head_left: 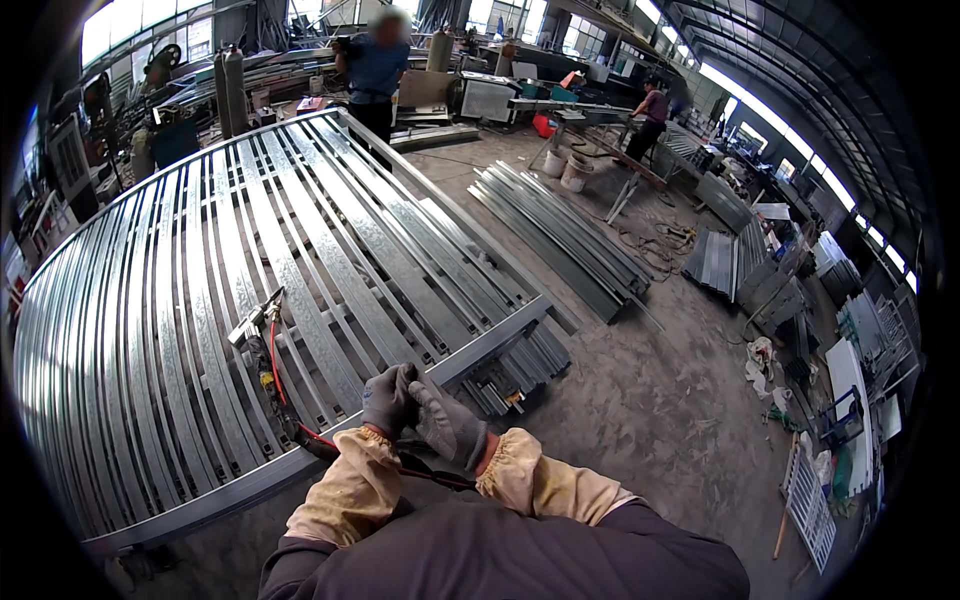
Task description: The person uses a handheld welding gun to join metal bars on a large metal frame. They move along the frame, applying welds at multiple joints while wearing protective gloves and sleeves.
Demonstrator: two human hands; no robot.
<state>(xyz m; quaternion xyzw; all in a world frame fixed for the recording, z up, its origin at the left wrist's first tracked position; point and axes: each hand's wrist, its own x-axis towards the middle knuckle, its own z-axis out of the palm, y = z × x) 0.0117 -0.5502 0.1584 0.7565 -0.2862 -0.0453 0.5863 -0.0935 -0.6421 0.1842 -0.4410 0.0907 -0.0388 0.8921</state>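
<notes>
My left hand (387, 399) and my right hand (449, 422), both in grey work gloves, meet in front of me. The left fingers are curled into a fist-like grip. The right fingers are pressed together and bent against the left hand. Whatever lies between them, if anything, is hidden. Tan sleeve guards cover both forearms. Just beyond my hands is the near rail of a large slatted metal frame (285, 265). On its slats lies a tool with a pale metal head (256, 317), joined to a black and red cable (275, 385) that runs toward my left forearm.
Metal profiles (565, 235) lie stacked on the floor to the right; more bars (515, 370) sit below the frame's corner. One person (377, 75) stands beyond the frame, another (650, 122) farther right. Buckets (576, 172), loose cables and a white grille (808, 507) are around.
</notes>
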